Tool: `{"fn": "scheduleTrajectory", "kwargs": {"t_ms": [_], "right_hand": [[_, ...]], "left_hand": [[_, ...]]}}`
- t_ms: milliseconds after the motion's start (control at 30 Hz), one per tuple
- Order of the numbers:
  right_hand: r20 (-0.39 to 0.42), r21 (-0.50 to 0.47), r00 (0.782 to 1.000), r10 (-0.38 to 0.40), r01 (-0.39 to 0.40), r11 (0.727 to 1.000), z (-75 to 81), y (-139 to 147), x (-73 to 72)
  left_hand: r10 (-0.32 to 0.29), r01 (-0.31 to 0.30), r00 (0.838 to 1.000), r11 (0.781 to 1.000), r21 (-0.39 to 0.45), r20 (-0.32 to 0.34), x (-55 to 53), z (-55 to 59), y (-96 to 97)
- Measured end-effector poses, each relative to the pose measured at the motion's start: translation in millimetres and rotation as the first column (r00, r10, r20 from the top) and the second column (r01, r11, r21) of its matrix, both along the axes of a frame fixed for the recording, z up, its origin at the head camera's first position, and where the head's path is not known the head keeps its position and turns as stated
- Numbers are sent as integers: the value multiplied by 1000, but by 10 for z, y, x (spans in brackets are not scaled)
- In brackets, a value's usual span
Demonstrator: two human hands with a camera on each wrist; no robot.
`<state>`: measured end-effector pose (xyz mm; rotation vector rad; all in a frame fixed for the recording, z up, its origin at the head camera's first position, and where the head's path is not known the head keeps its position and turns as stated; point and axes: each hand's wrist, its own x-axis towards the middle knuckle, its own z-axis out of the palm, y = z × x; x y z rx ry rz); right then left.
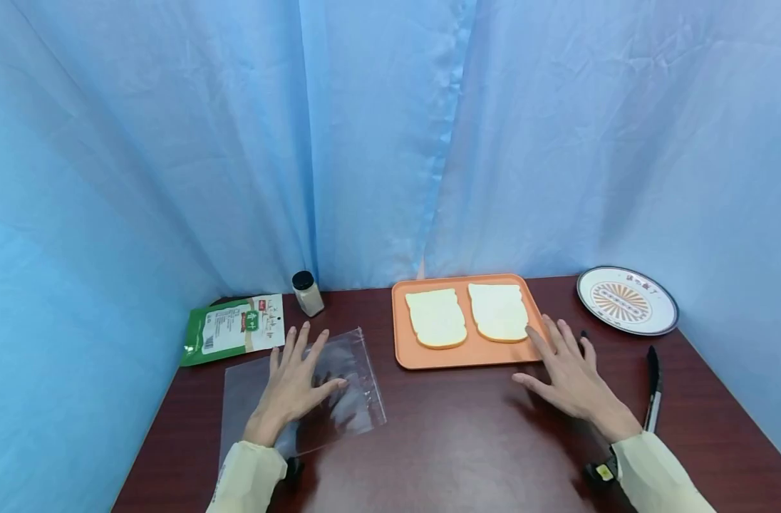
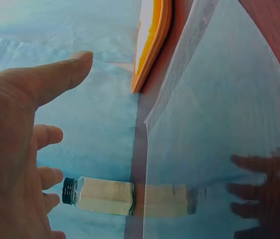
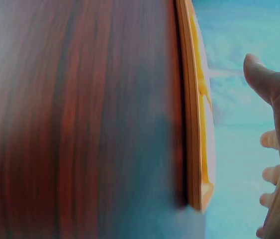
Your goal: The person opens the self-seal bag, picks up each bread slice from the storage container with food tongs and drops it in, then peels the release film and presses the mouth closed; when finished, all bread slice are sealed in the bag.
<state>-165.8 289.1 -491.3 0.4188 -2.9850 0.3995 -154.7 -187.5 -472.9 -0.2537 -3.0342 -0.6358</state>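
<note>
Left hand [image 1: 291,385] and right hand [image 1: 569,377] hovered, spread and empty, seemingly pre-grasp; a clear, flat plastic bag [image 1: 350,412] likely needed pinching.

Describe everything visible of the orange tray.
The orange tray is rectangular with rounded corners and a low raised rim, plastic by its look. It lies flat on the dark red-brown table, near the blue curtain, bearing two bread slices side by side. The right hand hides its near right corner; the right wrist view shows them apart.
</note>
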Motion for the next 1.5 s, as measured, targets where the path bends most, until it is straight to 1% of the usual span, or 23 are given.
{"fn": "scheduleTrajectory", "kwargs": {"t_ms": [167, 233, 433, 600, 667, 800, 967, 1100, 1233, 1367, 1500], "right_hand": [[-77, -32, 993, 85, -88, 996, -33, -244, -60], [-95, -43, 989, 113, -118, 992, -39, -360, -82], [-92, -61, 977, 194, -200, 978, -48, -753, -126], [-97, -50, 962, 253, -259, 965, -46, -1053, -152], [-97, -43, 957, 274, -279, 959, -43, -1158, -160], [-82, -35, 950, 301, -305, 952, -52, -1347, -183], [-46, -50, 944, 327, -329, 943, -91, -1569, -218], [-3, -43, 937, 351, -350, 936, -131, -1749, -252], [16, -6, 923, 384, -384, 923, -151, -1922, -279], [6, 39, 905, 425, -425, 904, -175, -2060, -302], [18, 66, 896, 443, -443, 894, -184, -2178, -321]], "left_hand": [[-27, 27, 1000, 999, 28, -15, 7, -24, -13], [-33, 34, 999, 999, 33, -17, 7, -44, -13], [-43, 43, 999, 998, 44, 6, 16, -127, 2], [-53, 52, 999, 998, 44, 14, 13, -193, 16], [-52, 51, 998, 998, 49, 28, 10, -209, 20], [-55, 52, 997, 997, 59, 47, -4, -238, 32], [-68, 64, 995, 996, 62, 68, -25, -307, 58], [-56, 50, 993, 997, 56, 102, -45, -360, 96], [-48, 40, 991, 997, 62, 126, -66, -385, 139], [-55, 46, 991, 996, 77, 124, -85, -403, 152], [-69, 59, 990, 995, 84, 123, -110, -424, 156]]}}
